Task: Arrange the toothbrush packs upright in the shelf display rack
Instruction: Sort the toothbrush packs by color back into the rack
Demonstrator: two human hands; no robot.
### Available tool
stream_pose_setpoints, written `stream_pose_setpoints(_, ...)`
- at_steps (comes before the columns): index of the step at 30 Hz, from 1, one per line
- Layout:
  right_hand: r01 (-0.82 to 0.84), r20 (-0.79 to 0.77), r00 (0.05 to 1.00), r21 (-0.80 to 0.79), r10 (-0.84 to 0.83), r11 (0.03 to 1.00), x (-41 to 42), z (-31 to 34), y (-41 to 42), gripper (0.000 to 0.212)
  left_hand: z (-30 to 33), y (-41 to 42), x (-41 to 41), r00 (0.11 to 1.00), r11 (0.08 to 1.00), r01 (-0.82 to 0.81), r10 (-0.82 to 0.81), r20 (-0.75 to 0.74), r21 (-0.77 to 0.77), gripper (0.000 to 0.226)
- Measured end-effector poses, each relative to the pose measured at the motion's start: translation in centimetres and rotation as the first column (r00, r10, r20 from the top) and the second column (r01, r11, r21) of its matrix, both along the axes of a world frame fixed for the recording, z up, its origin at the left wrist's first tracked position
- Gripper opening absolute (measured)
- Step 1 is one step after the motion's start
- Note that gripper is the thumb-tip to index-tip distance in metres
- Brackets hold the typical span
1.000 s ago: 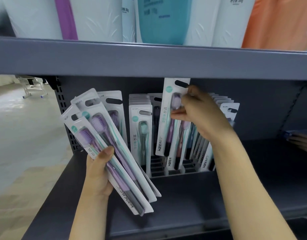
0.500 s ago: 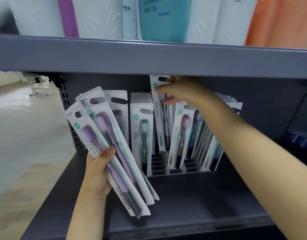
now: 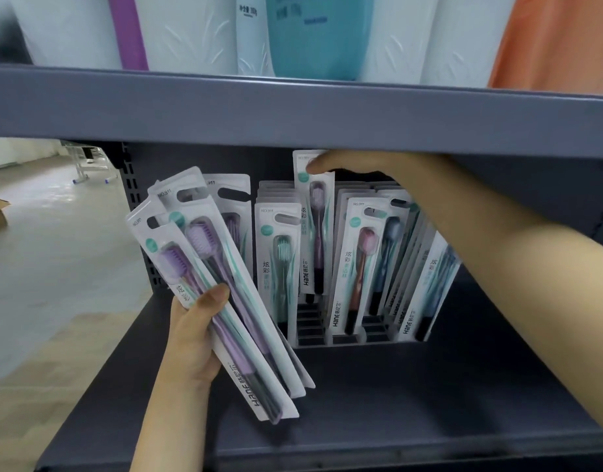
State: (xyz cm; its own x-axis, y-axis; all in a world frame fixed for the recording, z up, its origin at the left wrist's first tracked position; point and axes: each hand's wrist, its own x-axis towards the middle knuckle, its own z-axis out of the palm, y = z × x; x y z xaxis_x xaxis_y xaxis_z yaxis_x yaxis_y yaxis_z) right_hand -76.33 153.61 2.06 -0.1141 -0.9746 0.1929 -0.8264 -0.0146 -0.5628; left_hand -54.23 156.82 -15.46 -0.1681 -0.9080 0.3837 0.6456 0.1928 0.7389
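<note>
While the right hand [image 3: 357, 165] pinches the purple-brush white card pack [image 3: 313, 226] at upper centre, it may snag the white slotted rack [image 3: 327, 338]; the left hand [image 3: 194, 332] grips a loose fan of packs [image 3: 225, 294], likely to slip.

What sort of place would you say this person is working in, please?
Most likely a shop aisle or stockroom. A grey metal shelf carries bagged goods above, a slotted display rack holds retail toothbrush packs, and the left hand grips a fan of purple packs to stock.
</note>
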Motion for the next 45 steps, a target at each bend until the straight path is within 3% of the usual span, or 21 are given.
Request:
stream_pose_setpoints(3, -0.113, -0.058, 0.992, -0.012, 0.112, 0.994, 0.4, -0.5, -0.1, 0.012, 0.3, 0.1, -0.4, 1.0, 0.999, 0.012, -0.012, 0.006, -0.04, 0.061)
stream_pose_setpoints(5, -0.195, -0.115, 0.975, -0.016, 0.192, 0.981, 0.5, -0.9, -0.2, 0.005, 0.6, 0.2, -0.6, 1.0, 0.999, 0.014, -0.014, 0.009, -0.053, 0.06)
stream_pose_setpoints(16, -0.234, -0.147, 0.96, 0.058, 0.24, 0.971, 0.5, -1.5, -0.1, 0.017, 1.2, 0.0, -0.4, 1.0, 1.0, -0.017, 0.017, -0.002, -0.023, 0.063)
stream_pose_setpoints(21, -0.196, -0.19, 0.962, 0.029, 0.198, 0.98, -0.1, -1.7, 0.0, 0.016, 1.4, 0.1, -0.3, 0.999, 0.999, -0.045, 0.045, 0.011, -0.002, 0.088)
stream_pose_setpoints(25, -0.189, -0.171, 0.966, 0.037, 0.193, 0.981, -0.3, -1.9, -0.2, 0.015, 1.4, 0.0, -0.2, 0.998, 0.999, -0.051, 0.051, 0.022, -0.007, 0.092)
stream_pose_setpoints(29, -0.185, -0.195, 0.962, 0.058, 0.192, 0.981, -0.4, -1.8, -0.5, 0.017, 1.3, 0.0, -0.4, 0.999, 0.999, -0.05, 0.05, 0.018, -0.011, 0.09)
stream_pose_setpoints(33, -0.208, -0.25, 0.94, 0.125, 0.234, 0.97, 0.2, -1.3, -0.4, 0.019, 0.9, -0.2, -0.4, 0.999, 0.999, -0.032, 0.032, 0.002, -0.032, 0.069)
stream_pose_setpoints(37, -0.191, -0.312, 0.92, 0.172, 0.237, 0.966, 0.7, -0.9, -0.4, 0.032, 1.1, -0.2, -0.3, 1.0, 0.999, -0.026, 0.026, -0.007, -0.039, 0.062)
stream_pose_setpoints(42, -0.165, -0.354, 0.911, 0.151, 0.209, 0.975, 0.9, -1.0, -0.9, 0.021, 1.4, 0.0, -0.2, 0.999, 0.998, -0.049, 0.048, -0.013, -0.033, 0.086)
stream_pose_setpoints(45, -0.147, -0.368, 0.912, 0.12, 0.182, 0.982, 0.6, -1.1, -0.9, 0.02, 1.3, 0.0, -0.2, 0.999, 0.998, -0.043, 0.043, -0.014, -0.037, 0.087)
